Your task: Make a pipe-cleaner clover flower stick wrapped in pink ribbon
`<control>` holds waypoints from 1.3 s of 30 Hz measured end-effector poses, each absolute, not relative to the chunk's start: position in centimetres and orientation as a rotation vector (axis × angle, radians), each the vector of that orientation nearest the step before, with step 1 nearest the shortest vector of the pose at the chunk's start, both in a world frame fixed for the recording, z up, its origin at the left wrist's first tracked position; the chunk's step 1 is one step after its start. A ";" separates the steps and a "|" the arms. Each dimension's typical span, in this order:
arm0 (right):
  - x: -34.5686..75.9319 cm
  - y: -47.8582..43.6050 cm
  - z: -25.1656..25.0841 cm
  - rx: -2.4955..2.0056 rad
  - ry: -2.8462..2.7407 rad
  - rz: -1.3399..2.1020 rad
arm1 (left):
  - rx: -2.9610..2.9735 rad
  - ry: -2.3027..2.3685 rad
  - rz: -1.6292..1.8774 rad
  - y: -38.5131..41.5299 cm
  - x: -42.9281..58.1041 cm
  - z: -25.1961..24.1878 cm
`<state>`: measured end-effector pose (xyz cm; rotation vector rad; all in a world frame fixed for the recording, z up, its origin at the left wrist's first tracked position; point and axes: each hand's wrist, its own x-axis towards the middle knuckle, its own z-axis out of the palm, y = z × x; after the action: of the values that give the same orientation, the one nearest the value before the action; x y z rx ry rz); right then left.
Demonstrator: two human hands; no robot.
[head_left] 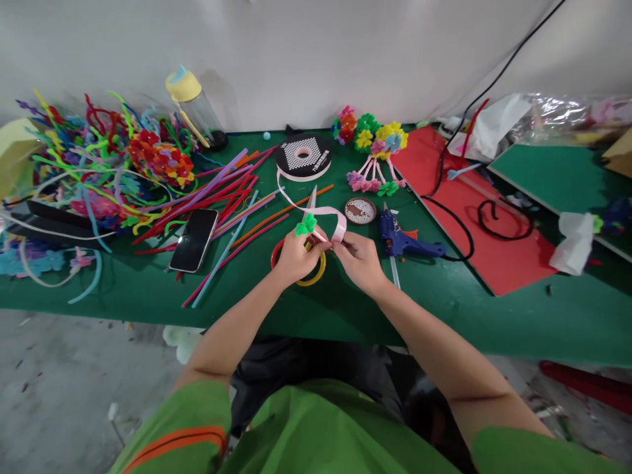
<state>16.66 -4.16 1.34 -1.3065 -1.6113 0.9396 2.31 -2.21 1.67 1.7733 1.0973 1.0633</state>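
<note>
My left hand [295, 255] is closed round a thin stick topped with a small green pipe-cleaner flower [305, 226]. My right hand [359, 258] pinches the end of a pink ribbon [330, 214] against that stick. The ribbon runs back in a loop to a black spool [303, 158] further up the green table [148, 289]. Under my hands lie a red ring and a yellow ring [312, 278].
A blue glue gun [402, 241] lies right of my hands, a small round tin [360, 210] beside it. A phone [193, 239] and long coloured pipe cleaners [232, 197] lie left. Finished flower bunches [375, 141] sit at the back, a red board [474, 217] to the right.
</note>
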 end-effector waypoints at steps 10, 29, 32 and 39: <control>16.8 -4.1 1.6 -1.315 -1.420 1.098 | 1.644 0.968 1.109 -1.9 2.1 1.2; 16.8 -3.6 2.4 -0.846 -0.734 2.129 | 1.650 0.773 1.215 -1.8 2.0 1.0; 16.7 -3.6 2.3 -0.782 -0.744 2.142 | 1.643 0.761 1.197 -1.9 2.1 1.2; 16.2 -4.0 1.9 -1.137 -1.146 1.424 | 1.522 0.888 1.102 -2.0 2.3 1.5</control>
<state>16.18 -3.97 1.86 -1.1367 -1.1463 1.4239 2.29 -2.02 1.47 1.5221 0.8883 1.1017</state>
